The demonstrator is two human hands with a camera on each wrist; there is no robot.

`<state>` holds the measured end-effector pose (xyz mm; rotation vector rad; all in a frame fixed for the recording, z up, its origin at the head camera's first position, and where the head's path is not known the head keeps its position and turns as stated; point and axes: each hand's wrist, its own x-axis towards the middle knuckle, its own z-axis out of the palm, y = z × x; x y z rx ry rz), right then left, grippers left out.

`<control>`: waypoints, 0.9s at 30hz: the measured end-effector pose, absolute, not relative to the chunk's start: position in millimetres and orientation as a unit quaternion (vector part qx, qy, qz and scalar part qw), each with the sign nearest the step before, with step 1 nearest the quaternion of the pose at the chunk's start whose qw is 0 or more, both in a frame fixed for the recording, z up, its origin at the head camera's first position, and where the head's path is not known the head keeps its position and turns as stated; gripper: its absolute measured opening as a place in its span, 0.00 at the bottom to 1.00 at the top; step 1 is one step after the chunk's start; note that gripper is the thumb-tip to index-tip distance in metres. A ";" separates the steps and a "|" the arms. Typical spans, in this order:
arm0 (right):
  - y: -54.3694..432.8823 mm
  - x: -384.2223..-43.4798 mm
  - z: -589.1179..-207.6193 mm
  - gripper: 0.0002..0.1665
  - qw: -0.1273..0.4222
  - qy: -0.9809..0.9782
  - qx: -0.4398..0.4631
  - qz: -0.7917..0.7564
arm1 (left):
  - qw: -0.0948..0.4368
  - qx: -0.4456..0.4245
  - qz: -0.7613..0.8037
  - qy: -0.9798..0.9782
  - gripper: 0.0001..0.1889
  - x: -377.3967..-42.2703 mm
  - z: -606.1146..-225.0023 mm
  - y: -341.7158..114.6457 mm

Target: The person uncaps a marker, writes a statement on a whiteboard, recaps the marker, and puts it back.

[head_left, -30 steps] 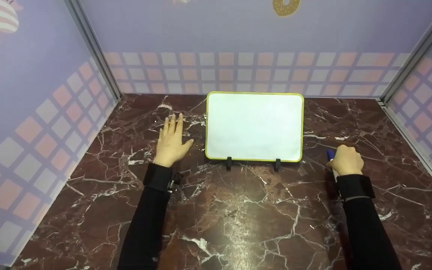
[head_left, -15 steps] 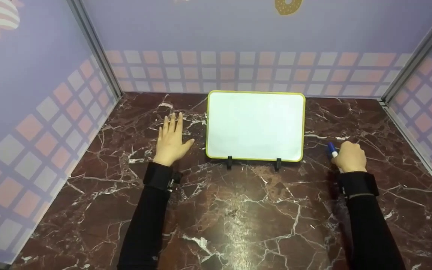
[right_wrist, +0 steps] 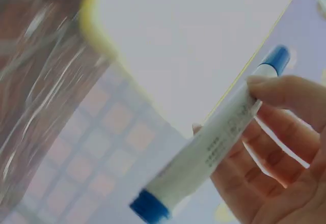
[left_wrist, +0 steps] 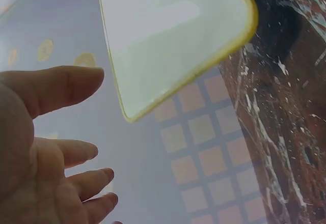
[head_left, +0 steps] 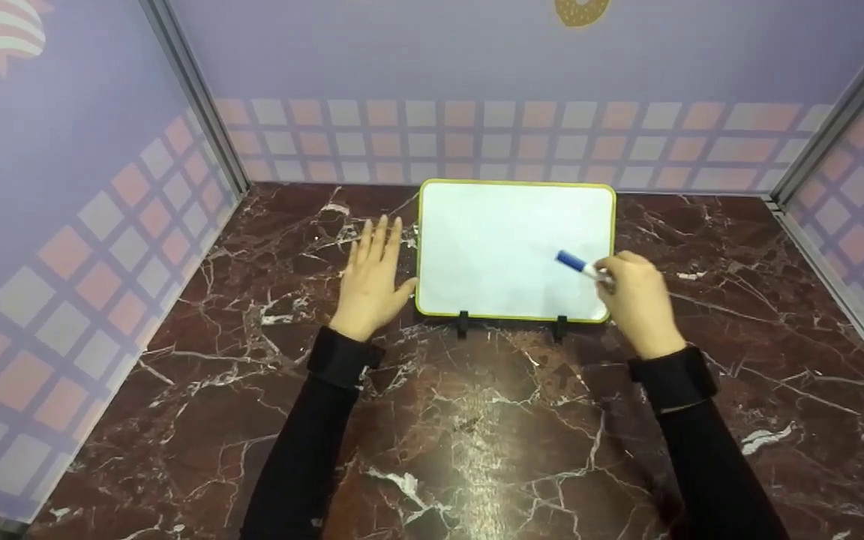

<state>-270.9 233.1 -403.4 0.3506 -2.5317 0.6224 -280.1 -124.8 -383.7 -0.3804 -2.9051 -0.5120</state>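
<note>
My right hand pinches a whiteboard marker between thumb and fingers. The marker has a white barrel with print along it and blue at both ends; in the head view its blue cap points left, overlapping the right part of a small whiteboard. That board has a yellow frame, a blank white face, and stands tilted back on black feet. My left hand is held with fingers straight and thumb spread, holding nothing, its thumb tip right at the board's left edge.
A dark red marbled table lies under everything. Purple panels with a pink and white check pattern enclose it at the back, left and right, with metal posts at the corners.
My right hand has lifted the marker from the table's right side and brought it left and up to the board. My left hand has shifted right, closer to the board's left edge.
</note>
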 end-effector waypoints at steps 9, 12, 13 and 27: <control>174.0 -255.5 -412.5 0.11 0.243 -0.913 0.253 0.208 | 0.104 -0.236 -0.108 -0.960 0.37 -258.4 -387.2 -74.3; 162.7 -252.3 -416.5 0.09 0.252 -0.901 0.293 0.196 | 0.126 -0.270 -0.113 -0.948 0.29 -254.5 -397.0 -62.0; 160.4 -251.6 -417.5 0.09 0.255 -0.898 0.304 0.190 | 0.138 -0.278 -0.116 -0.944 0.26 -253.9 -400.6 -58.4; 153.7 -251.8 -425.1 0.08 0.294 -0.870 0.353 0.180 | 0.187 -0.321 -0.210 -0.905 0.08 -256.0 -415.9 -50.4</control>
